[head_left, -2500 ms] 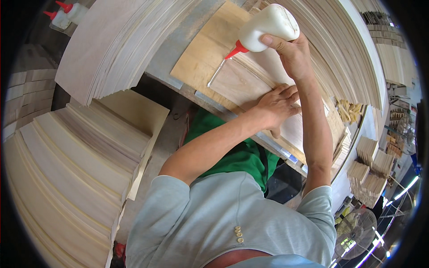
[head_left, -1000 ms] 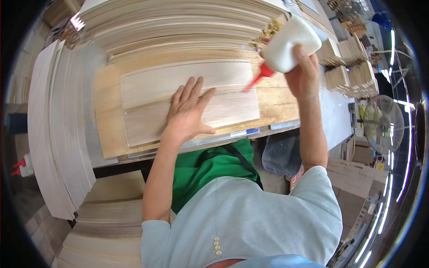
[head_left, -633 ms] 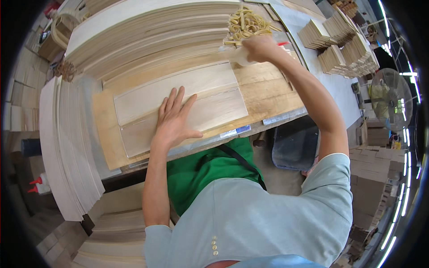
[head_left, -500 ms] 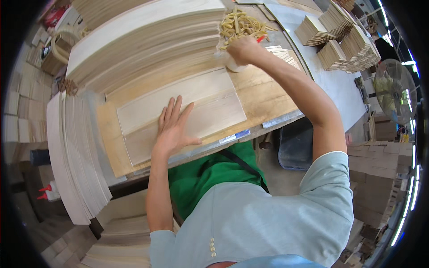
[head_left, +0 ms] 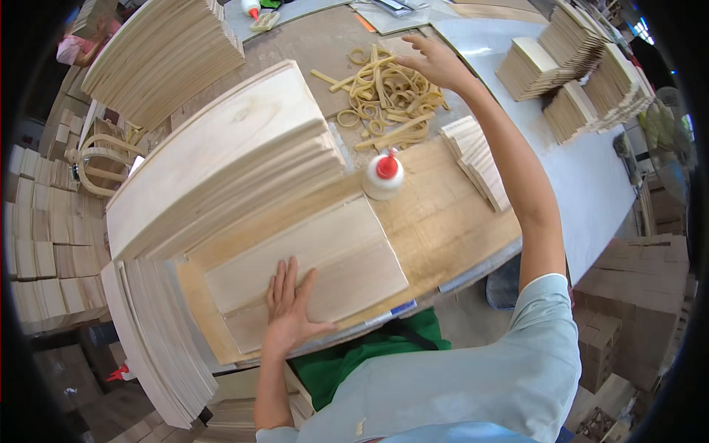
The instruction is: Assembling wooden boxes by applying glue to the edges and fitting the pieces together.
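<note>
My left hand (head_left: pixel 290 314) lies flat with spread fingers on a thin pale wooden panel (head_left: pixel 332 244), which rests on a larger wooden work board (head_left: pixel 443 236). My right hand (head_left: pixel 437 65) is stretched out above the right edge of a heap of tan rubber bands (head_left: pixel 388 96); its fingers are apart and nothing shows in them. Between the heap and the panel stands a white squeeze bottle (head_left: pixel 382 183) with a red nozzle, upright and untouched. To its right sits a small stack of wooden strips (head_left: pixel 476 162).
A tall stack of boards (head_left: pixel 229 133) rises just beyond the panel, and more sheets (head_left: pixel 155 332) stand at its left. Small wooden blocks (head_left: pixel 572 81) are piled on the grey surface at the far right. Another person (head_left: pixel 88 44) is at the far left.
My right hand has let go of the white bottle, which now stands on the board, and has moved away to the rubber bands. My left hand stays on the panel. The view has shifted.
</note>
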Demonstrator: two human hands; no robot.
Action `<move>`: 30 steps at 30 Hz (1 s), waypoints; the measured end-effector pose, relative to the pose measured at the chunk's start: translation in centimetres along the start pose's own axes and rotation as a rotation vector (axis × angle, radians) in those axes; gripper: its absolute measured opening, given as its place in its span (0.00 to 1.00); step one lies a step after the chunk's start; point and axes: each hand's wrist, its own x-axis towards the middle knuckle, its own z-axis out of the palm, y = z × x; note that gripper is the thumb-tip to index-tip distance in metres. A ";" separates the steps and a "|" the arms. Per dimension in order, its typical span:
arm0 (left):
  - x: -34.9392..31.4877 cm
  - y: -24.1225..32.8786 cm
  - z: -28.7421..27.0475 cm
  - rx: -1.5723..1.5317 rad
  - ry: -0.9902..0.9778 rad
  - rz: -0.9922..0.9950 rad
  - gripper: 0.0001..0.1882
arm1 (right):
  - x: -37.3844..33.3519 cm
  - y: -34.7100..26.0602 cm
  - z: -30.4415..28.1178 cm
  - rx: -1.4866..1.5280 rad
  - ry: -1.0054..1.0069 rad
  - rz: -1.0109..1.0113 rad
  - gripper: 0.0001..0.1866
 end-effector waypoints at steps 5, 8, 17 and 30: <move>0.5 0.3 -0.3 -0.014 -0.072 -0.057 0.57 | 7.3 1.5 8.5 -0.434 -0.074 0.025 0.34; 0.9 0.1 -0.2 -0.021 -0.091 -0.079 0.57 | 7.6 0.2 10.5 -0.425 -0.298 0.157 0.30; 1.0 0.1 -0.1 -0.002 -0.075 -0.071 0.57 | -2.3 -4.2 10.8 -0.324 -0.388 -0.055 0.18; 1.0 0.6 -0.1 0.027 -0.106 -0.079 0.57 | 4.8 9.6 4.4 -0.354 -0.060 0.052 0.31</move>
